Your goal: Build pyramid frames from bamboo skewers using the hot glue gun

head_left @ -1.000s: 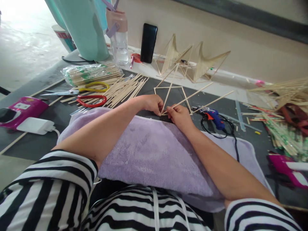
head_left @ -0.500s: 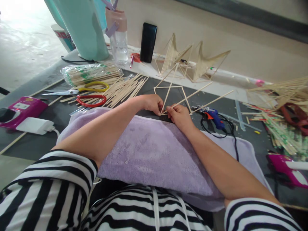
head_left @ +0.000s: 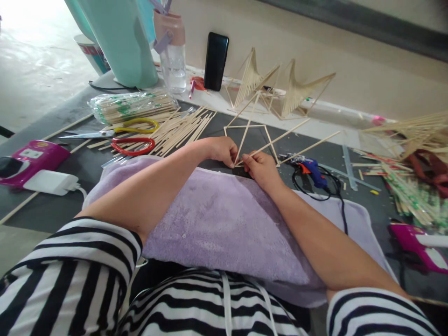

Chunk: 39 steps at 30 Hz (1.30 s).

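Note:
A frame of thin wooden sticks stands on the dark table, with several sticks slanting upward from its corners. At its near left corner, my left hand pinches the stick joint between closed fingers. Close beside it, my right hand is closed on a slanting wooden stick near its lower end. The fingertips partly hide the joint. To the right lies a blue glue gun, its nozzle near the frame's right corner. Under my forearms spreads a purple towel.
Scissors lie on loose sticks at left, by a bagged bundle. A phone, a bottle and finished stick models stand along the wall. Magenta power strips sit at both sides; more sticks lie right.

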Tool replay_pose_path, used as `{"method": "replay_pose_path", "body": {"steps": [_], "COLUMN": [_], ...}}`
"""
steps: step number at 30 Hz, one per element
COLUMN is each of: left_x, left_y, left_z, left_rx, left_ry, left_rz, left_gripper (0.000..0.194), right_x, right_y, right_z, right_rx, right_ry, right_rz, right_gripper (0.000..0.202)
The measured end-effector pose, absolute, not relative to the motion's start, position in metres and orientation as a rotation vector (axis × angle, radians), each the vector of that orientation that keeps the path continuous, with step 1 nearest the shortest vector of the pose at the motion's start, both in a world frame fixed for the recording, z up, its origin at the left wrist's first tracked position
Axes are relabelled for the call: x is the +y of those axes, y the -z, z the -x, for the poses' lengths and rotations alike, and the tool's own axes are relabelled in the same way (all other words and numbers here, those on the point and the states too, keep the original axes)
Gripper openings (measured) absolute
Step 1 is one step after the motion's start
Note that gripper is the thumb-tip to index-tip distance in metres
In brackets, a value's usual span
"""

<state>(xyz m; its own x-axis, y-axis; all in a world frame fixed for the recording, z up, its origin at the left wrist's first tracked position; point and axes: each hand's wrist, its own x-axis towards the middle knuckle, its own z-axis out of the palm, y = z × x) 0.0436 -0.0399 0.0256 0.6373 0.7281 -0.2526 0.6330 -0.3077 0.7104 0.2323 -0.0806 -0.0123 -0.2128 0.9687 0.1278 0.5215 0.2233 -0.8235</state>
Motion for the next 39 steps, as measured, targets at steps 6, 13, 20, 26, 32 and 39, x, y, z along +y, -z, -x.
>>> {"method": "replay_pose_path", "body": {"steps": [6, 13, 20, 26, 32, 39], "left_x": [-0.0385, -0.0372, -0.0386, -0.0377, -0.0371, -0.0390], "left_y": [-0.0232, -0.0220, -0.0227, -0.0222, -0.0223, -0.0242], "left_z": [-0.0431, -0.0429, -0.0427, -0.0437, -0.0431, -0.0453], "left_rx": [1.063, 1.056, 1.054, 1.067, 1.055, 1.081], "left_ry": [-0.151, -0.143, -0.144, -0.131, -0.117, -0.152], "left_rz": [-2.011, -2.009, -2.010, -2.032, -2.041, -1.992], "left_gripper": [0.012, 0.015, 0.015, 0.016, 0.018, 0.015], "right_x": [-0.0811, -0.0801, -0.0801, -0.0803, -0.0823, -0.0805], "right_y": [0.0120, 0.0135, 0.0140, 0.0131, 0.0084, 0.0106], "right_z": [-0.2322, -0.2324, -0.2324, -0.2327, -0.2310, -0.2315], "right_rx": [-1.847, -1.837, -1.822, -1.837, -1.844, -1.837], "right_ry": [-0.850, -0.857, -0.874, -0.855, -0.862, -0.847], "right_rz": [1.380, 1.378, 1.361, 1.373, 1.393, 1.389], "right_gripper": [0.039, 0.039, 0.038, 0.039, 0.040, 0.038]}}
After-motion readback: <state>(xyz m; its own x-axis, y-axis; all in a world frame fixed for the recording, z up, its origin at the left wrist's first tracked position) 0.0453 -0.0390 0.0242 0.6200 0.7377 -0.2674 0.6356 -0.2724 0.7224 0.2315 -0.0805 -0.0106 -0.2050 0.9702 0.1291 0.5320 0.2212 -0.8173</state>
